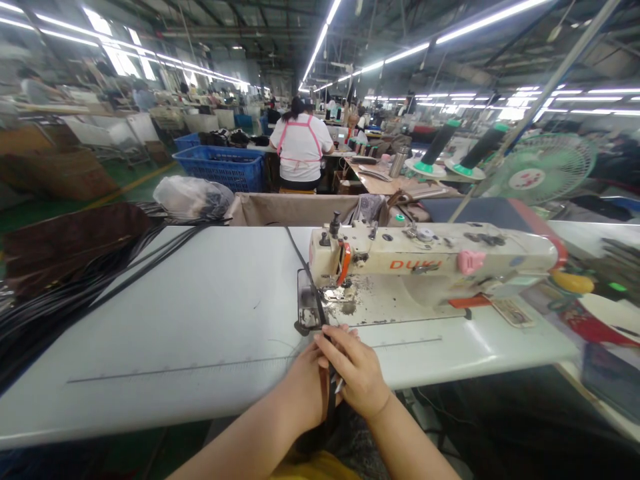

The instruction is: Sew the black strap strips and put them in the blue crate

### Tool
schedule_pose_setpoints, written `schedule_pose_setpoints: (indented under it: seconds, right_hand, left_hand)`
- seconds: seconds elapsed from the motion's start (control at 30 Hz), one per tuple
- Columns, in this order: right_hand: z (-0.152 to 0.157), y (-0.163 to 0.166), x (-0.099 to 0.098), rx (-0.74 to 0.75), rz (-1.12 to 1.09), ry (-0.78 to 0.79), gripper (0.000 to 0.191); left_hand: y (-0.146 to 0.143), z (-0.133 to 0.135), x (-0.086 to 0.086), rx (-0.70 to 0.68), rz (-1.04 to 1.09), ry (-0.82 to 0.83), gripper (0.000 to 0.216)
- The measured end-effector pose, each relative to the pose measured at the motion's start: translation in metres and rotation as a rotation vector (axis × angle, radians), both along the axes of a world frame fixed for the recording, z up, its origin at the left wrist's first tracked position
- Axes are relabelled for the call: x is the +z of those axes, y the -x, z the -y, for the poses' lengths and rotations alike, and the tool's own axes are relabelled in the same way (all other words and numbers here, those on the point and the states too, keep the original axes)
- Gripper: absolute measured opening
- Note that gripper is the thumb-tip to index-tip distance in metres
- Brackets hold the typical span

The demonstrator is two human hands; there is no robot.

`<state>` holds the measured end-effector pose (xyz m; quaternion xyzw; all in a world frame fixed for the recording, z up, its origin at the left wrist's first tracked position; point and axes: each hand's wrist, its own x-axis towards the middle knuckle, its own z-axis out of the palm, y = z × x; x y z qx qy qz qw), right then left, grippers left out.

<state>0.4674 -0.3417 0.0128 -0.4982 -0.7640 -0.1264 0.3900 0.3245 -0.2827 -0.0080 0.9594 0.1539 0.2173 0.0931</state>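
Note:
A long, narrow dark strap (pixel 319 308) runs from the back of the table, past the needle area of the white sewing machine (pixel 370 263), toward me. At the table's front edge my left hand (pixel 311 381) is closed around the strap, its fingers partly covered. My right hand (pixel 359 370) lies over the left, fingers bent together on the strap. A small pale pointed thing (pixel 339 385) pokes out beneath the right palm; its kind is unclear. Below the hands the strap hangs toward my lap.
Many dark straps (pixel 75 303) lie heaped over the table's left side, beside a brown cloth (pixel 75 243). Behind the table stand a fabric-lined bin (pixel 290 208) and a blue crate (pixel 220 167). Thread cones (pixel 437 147) and a green fan (pixel 545 170) are at right. A co-worker (pixel 301 147) sits ahead.

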Motion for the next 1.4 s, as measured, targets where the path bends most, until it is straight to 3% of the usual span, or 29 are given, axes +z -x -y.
schedule_pose_setpoints:
  seconds: [0.17,0.53,0.7,0.9,0.97,1.07,1.13,1.33,1.4]
  right_hand:
    - [-0.002,-0.003,-0.009,-0.003,-0.044,0.021,0.047]
    - [-0.002,-0.002,-0.008,0.04,-0.058,0.172,0.05]
    - [-0.006,-0.005,-0.011,0.008,-0.153,0.191,0.048]
    - [-0.009,-0.004,-0.006,-0.006,-0.251,0.203,0.039]
    - [-0.01,-0.004,-0.006,-0.008,-0.275,0.195,0.037]
    - [-0.011,-0.003,-0.008,-0.016,-0.305,0.179,0.036]
    - [-0.012,-0.003,-0.008,-0.025,-0.313,0.171,0.035]
    - [-0.013,-0.002,-0.008,-0.05,-0.297,0.166,0.034]
    - [-0.013,-0.002,-0.008,-0.055,-0.286,0.168,0.034]
  left_hand:
    - [0.001,-0.006,0.003,-0.013,-0.014,-0.011,0.074]
    - [0.079,-0.032,-0.007,0.221,-0.168,-0.135,0.089]
    - [0.097,-0.056,-0.016,0.306,-0.164,-0.186,0.082]
    - [0.084,-0.068,-0.014,0.611,-0.168,-0.207,0.073]
    - [0.072,-0.061,-0.008,0.559,-0.149,-0.206,0.073]
    - [0.057,-0.052,-0.002,0.321,-0.164,-0.161,0.074]
    - [0.052,-0.054,-0.002,0.257,-0.191,-0.124,0.074]
    - [0.052,-0.081,-0.012,0.533,-0.206,-0.103,0.071]
    - [0.05,-0.085,-0.012,0.555,-0.187,-0.113,0.074]
